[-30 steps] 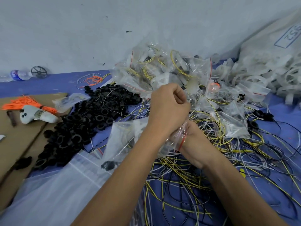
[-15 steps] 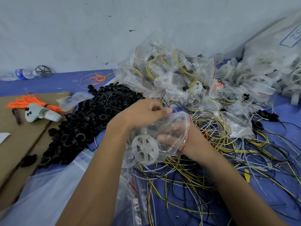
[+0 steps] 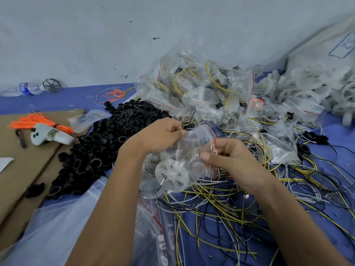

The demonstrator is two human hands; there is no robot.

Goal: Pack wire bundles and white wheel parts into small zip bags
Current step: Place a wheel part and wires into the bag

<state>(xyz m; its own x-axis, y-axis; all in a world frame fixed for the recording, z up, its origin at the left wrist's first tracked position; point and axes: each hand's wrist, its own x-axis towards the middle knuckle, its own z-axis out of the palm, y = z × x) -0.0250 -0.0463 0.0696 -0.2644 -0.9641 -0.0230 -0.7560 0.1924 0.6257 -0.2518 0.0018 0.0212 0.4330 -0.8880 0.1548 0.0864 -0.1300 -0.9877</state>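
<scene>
Zip bag (image 3: pixel 194 148) held up between both hands over loose yellow, black and white wires (image 3: pixel 221 208) on blue mat (image 3: pixel 67 96). Left hand (image 3: pixel 159 135) pinching bag's top left edge, fingers curled. Right hand (image 3: pixel 228 156) pinching right side near red seal line. White wheel part (image 3: pixel 172 174) inside, low in bag. Filled bags (image 3: pixel 201 91) piled toward mat's far edge; black rings (image 3: pixel 96 146) heaped at left, beside cardboard (image 3: pixel 23 169).

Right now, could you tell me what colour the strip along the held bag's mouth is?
Red, on the clear bag; the head view shows it.
</scene>
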